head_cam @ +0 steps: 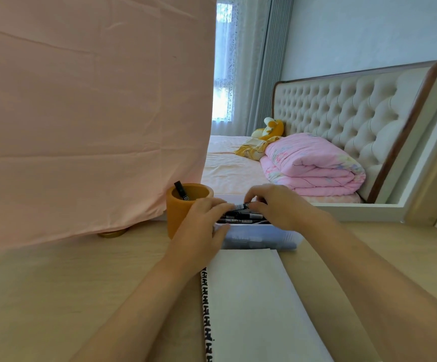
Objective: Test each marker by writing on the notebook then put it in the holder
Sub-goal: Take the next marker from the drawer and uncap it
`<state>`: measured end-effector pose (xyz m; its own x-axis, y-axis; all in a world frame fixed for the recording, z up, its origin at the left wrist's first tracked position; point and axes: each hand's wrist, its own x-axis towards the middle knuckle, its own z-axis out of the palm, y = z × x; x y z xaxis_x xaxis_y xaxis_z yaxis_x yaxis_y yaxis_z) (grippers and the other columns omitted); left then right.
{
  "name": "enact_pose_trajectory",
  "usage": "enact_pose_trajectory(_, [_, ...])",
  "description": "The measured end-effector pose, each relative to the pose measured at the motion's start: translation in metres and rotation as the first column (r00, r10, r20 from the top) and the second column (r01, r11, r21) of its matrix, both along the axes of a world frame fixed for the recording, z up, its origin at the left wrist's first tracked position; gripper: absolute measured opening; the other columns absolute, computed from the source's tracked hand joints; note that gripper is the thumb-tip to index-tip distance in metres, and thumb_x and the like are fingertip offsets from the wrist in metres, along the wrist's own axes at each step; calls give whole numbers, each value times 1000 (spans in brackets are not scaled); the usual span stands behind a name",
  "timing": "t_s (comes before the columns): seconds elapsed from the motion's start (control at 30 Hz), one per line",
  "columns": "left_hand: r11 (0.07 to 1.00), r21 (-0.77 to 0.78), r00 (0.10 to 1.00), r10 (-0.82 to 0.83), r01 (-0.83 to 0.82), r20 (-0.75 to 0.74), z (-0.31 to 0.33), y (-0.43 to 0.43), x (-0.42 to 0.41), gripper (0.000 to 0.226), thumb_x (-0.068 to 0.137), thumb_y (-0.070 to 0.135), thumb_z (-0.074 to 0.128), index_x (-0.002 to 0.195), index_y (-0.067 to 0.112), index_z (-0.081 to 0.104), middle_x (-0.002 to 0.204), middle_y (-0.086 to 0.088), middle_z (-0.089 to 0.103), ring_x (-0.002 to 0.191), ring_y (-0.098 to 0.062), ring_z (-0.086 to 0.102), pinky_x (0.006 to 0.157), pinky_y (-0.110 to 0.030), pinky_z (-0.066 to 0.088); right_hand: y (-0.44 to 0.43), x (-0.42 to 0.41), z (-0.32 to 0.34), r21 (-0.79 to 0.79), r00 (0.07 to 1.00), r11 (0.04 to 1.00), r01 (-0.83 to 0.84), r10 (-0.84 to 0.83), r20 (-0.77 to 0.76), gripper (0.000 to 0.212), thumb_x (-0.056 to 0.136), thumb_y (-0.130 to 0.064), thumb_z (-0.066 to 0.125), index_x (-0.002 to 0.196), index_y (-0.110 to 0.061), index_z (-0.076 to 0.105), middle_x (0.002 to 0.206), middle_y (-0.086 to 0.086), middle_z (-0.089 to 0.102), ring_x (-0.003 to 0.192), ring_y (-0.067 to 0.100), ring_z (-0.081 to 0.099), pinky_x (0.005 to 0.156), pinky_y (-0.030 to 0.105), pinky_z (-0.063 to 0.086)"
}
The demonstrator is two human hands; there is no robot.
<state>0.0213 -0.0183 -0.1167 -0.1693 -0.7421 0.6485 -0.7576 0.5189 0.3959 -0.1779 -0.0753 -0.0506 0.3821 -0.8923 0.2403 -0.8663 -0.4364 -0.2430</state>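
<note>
Marker [241,206] is hovering over the clear box [261,237], where more markers [241,218] are lying; fingers of my left hand [201,226] and right hand [282,205] are pinching its ends; another marker [181,190] is leaning inside the orange holder [179,212] beside the box; the notebook [251,296] is lying open on the table [55,296].
</note>
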Motion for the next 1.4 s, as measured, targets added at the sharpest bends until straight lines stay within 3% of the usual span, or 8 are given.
enact_pose_trajectory(0.1, [997, -78, 999, 18, -14, 47, 14, 3, -4, 50, 91, 31, 67, 138, 29, 52, 135, 9, 52, 123, -4, 42, 99, -14, 29, 26, -8, 0, -55, 966, 998, -43, 56, 252, 12, 95, -24, 62, 99, -30, 72, 94, -5, 54, 82, 6, 55, 72, 9, 38])
enact_pose_trajectory(0.27, [999, -52, 988, 15, -7, 156, 22, 14, -11, 34, 90, 31, 67, 123, 27, 65, 114, 10, 64, 100, -8, 53, 84, -10, 32, 65, -10, -6, -18, 836, 997, -72, 70, 544, 20, 85, -12, 71, 97, -28, 74, 83, -5, 62, 69, 6, 57, 68, 18, 45])
enact_pose_trajectory(0.5, [970, 212, 993, -112, 117, -37, 22, 54, -14, 26, 89, 30, 69, 115, 29, 66, 91, 18, 61, 84, -2, 57, 74, -18, 49, 86, -1, -28, 221, 221, 930, -294, -158, 962, 22, 86, -1, 71, 106, -11, 72, 89, 0, 72, 77, 11, 63, 73, 28, 50])
enact_pose_trajectory(0.67, [946, 325, 966, -89, 5, 244, 2, 76, -2, 49, 88, 57, 60, 133, 40, 53, 129, 24, 48, 119, 3, 39, 101, -26, 41, 97, 1, -35, 197, 410, 959, -203, -99, 907, 17, 98, -14, 60, 113, -16, 68, 98, 3, 69, 75, 18, 69, 88, 38, 57])
enact_pose_trajectory(0.77, [940, 340, 946, -126, 18, 298, -8, 88, 4, 51, 87, 60, 58, 134, 39, 54, 137, 23, 43, 127, 3, 31, 108, -27, 34, 106, 3, -40, 185, 605, 967, -176, -42, 795, 24, 104, -21, 49, 125, -27, 60, 90, -4, 61, 59, 12, 57, 61, 23, 49])
enact_pose_trajectory(0.93, [928, 366, 952, -166, 62, 259, -21, 98, 4, 51, 88, 58, 58, 134, 37, 55, 136, 21, 46, 126, 4, 32, 107, -19, 28, 112, 3, -57, 214, 931, 970, -119, 34, 364, 32, 102, -29, 51, 134, -30, 55, 120, -8, 61, 106, 12, 56, 86, 25, 43])
enact_pose_trajectory(1.1, [930, 360, 955, -174, 79, 242, -26, 104, 7, 54, 86, 59, 60, 135, 36, 56, 137, 22, 45, 129, 4, 29, 109, -20, 26, 111, 6, -59, 236, 978, 970, -62, 12, 206, 11, 98, -38, 55, 104, -32, 60, 102, -5, 62, 87, 10, 57, 71, 26, 45])
enact_pose_trajectory(1.4, [982, 169, 996, 93, -88, -17, -3, 88, 3, 14, 93, 39, 61, 105, 35, 55, 101, 21, 56, 96, 1, 53, 80, -14, 46, 115, 8, -45, 40, 999, 998, -49, 49, -12, 27, 101, -48, 44, 115, -33, 61, 98, -10, 62, 85, 12, 57, 64, 27, 43])
